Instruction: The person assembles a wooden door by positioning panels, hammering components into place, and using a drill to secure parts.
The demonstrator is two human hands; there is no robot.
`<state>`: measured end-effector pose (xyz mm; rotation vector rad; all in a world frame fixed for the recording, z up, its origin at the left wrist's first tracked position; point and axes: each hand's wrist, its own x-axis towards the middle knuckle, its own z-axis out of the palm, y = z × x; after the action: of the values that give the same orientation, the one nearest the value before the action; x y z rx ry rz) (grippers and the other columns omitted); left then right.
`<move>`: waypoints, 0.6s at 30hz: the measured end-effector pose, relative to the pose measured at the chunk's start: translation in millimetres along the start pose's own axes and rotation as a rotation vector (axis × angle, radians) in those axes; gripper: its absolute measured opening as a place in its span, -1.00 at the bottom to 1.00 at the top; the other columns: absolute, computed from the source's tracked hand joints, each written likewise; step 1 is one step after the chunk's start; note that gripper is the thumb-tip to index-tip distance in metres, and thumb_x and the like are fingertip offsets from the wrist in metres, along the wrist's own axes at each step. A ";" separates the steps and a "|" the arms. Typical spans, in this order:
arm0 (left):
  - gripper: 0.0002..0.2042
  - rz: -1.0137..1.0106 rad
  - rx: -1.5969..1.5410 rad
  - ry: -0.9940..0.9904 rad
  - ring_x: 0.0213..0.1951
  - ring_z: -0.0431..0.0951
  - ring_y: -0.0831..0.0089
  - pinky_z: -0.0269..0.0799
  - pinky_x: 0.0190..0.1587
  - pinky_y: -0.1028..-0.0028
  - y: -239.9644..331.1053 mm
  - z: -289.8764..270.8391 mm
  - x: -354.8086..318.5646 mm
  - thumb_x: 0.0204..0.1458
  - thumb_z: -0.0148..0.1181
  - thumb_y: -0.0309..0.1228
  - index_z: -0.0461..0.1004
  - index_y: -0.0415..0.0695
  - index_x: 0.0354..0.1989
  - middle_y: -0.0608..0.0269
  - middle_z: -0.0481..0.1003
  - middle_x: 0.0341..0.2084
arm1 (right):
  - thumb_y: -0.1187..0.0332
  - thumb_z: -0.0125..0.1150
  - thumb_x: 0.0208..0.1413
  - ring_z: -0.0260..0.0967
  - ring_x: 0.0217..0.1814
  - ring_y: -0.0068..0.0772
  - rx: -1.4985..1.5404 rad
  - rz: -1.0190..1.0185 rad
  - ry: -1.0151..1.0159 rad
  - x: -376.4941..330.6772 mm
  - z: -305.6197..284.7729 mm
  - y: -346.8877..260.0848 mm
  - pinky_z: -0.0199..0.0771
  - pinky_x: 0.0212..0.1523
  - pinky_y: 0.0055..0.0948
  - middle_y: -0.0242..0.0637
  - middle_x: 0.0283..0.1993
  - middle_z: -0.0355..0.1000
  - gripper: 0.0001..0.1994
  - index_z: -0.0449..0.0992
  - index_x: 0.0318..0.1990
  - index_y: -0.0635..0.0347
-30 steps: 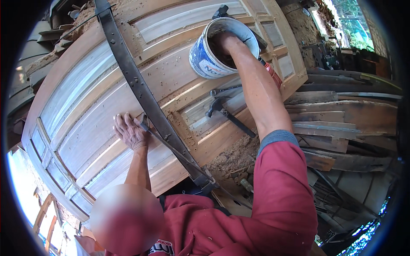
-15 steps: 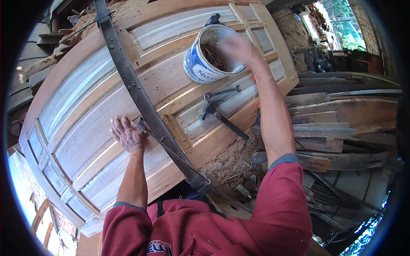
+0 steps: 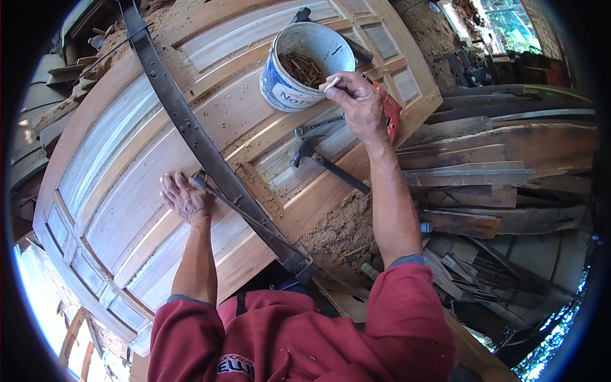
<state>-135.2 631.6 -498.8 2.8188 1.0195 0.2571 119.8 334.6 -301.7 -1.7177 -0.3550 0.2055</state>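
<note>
My right hand (image 3: 363, 109) pinches a small pale wooden peg (image 3: 331, 83) between thumb and fingers, just off the near right rim of a white and blue bucket (image 3: 275, 81). Inside the bucket lie many similar wooden pegs (image 3: 302, 69). My left hand (image 3: 186, 198) rests with spread fingers on a panelled wooden door (image 3: 137, 175). By its thumb is the metal end of a thin rod (image 3: 238, 210), beside a long dark metal clamp bar (image 3: 191, 127) that crosses the door.
On the door lie a claw hammer (image 3: 331, 167), a wrench (image 3: 318, 125) partly behind my right hand, and a red power tool (image 3: 391, 111). Another dark tool (image 3: 301, 15) sits behind the bucket. Stacked boards (image 3: 484, 153) fill the right side. Sawdust (image 3: 337, 226) covers the ground nearby.
My right hand has come out of the bucket and moved nearer to me, now with a wooden peg in its fingers. The left hand stays on the door.
</note>
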 end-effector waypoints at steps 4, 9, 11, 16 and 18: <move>-0.57 0.009 0.005 -0.010 0.43 0.05 0.12 -0.13 0.43 0.01 8.9 0.0 0.1 0.16 0.03 -0.23 0.29 0.01 0.21 0.05 0.19 0.32 | 0.53 0.29 0.14 0.43 -0.28 -0.65 -0.163 -0.046 0.069 -7.7 0.2 -3.5 0.47 -0.15 -0.56 -0.43 -0.31 0.55 -0.74 0.56 0.00 0.21; -0.51 -0.117 -0.044 -0.162 0.45 -0.01 0.05 -0.20 0.45 -0.04 8.8 -23.1 9.8 0.09 0.10 -0.20 0.27 0.01 0.22 0.01 0.18 0.33 | 0.55 0.29 0.10 0.39 -0.26 -0.63 -0.379 -0.141 0.014 17.0 28.2 -18.7 0.44 -0.19 -0.52 -0.40 -0.25 0.54 -0.70 0.56 0.02 0.27; -0.46 -0.087 -0.054 -0.045 0.46 -0.05 -0.01 -0.35 0.48 -0.14 -30.7 18.8 -3.6 0.01 0.11 -0.18 0.31 0.02 0.23 -0.01 0.17 0.35 | 0.53 0.27 0.12 0.47 -0.13 -0.52 -0.358 -0.142 0.021 37.2 49.8 -16.2 0.46 -0.10 -0.52 -0.31 -0.17 0.56 -0.75 0.58 -0.03 0.33; -0.56 0.003 -0.120 0.086 0.40 0.10 -0.02 -0.13 0.45 -0.07 -11.8 5.0 13.3 0.10 0.07 -0.22 0.38 0.00 0.18 -0.04 0.23 0.28 | 0.40 0.15 0.11 0.43 -0.10 0.24 -1.328 0.120 -0.330 109.3 -5.5 47.9 0.43 0.01 -0.02 0.14 -0.23 0.48 -0.82 0.55 -0.24 0.36; -0.57 -0.006 -0.099 0.010 0.41 0.09 0.01 -0.11 0.44 -0.04 8.4 -9.3 12.0 0.12 0.03 -0.20 0.40 -0.05 0.16 -0.05 0.24 0.27 | 0.52 0.15 -0.11 0.47 -0.14 0.32 -1.100 -0.082 -0.230 134.9 -34.9 123.0 0.43 -0.09 0.06 0.30 -0.26 0.48 -0.79 0.56 -0.30 0.45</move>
<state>-122.8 633.6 -486.8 2.7289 0.9885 0.3122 272.4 331.2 -408.0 -2.7598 -0.8030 0.1519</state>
